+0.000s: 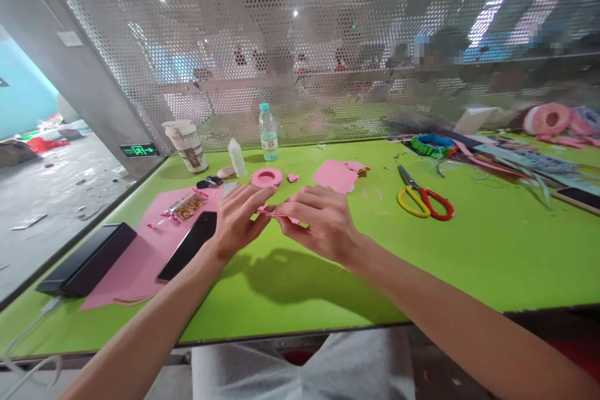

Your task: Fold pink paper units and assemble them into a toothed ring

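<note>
Both hands meet above the green table (pixel 422 269), holding a small folded piece of pink paper (pixel 272 213) between them. My left hand (pixel 239 217) pinches its left end between thumb and fingers. On the right side, my right hand (pixel 323 220) grips the same piece, its fingers covering much of it. Just beyond the hands lies a pink ring with a notched edge (pixel 265 177). A tiny pink scrap (pixel 293 177) sits beside the ring, and a larger pink sheet (pixel 335 175) rests behind my right hand.
Scissors (pixel 424 195) with yellow and red handles lie at right. A phone (pixel 190 245), snack packet (pixel 184 206) and black box (pixel 89 259) are at left. A cup (pixel 187 146), white bottle (pixel 237 157) and water bottle (pixel 268 132) stand behind, before a perforated screen (pixel 290 75).
</note>
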A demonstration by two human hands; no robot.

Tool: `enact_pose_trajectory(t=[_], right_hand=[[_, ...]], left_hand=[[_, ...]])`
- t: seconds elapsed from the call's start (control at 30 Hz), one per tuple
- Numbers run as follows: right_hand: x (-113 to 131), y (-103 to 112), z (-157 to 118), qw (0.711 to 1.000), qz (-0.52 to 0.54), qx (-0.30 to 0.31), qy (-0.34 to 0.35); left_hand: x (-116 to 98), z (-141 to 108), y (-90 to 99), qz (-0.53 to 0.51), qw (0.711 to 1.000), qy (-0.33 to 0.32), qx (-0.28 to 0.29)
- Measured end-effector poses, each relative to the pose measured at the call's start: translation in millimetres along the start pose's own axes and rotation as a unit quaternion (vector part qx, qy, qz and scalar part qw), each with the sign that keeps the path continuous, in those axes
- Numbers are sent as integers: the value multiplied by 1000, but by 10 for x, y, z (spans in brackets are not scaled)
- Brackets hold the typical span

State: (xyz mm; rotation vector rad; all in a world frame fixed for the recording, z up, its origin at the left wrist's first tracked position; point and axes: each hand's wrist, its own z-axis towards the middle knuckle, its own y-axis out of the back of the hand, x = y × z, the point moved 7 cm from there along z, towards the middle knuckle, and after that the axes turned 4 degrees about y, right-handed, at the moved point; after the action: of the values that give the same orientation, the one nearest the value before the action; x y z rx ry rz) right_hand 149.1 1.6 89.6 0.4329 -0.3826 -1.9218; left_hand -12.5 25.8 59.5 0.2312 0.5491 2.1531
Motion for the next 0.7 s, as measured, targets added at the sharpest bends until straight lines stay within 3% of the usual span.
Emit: enact_pose_trajectory(t=[0.7], right_hand=[[4, 0, -14, 998, -54, 21, 12]], left_hand=[[-76, 24, -10, 13, 999, -38, 9]])
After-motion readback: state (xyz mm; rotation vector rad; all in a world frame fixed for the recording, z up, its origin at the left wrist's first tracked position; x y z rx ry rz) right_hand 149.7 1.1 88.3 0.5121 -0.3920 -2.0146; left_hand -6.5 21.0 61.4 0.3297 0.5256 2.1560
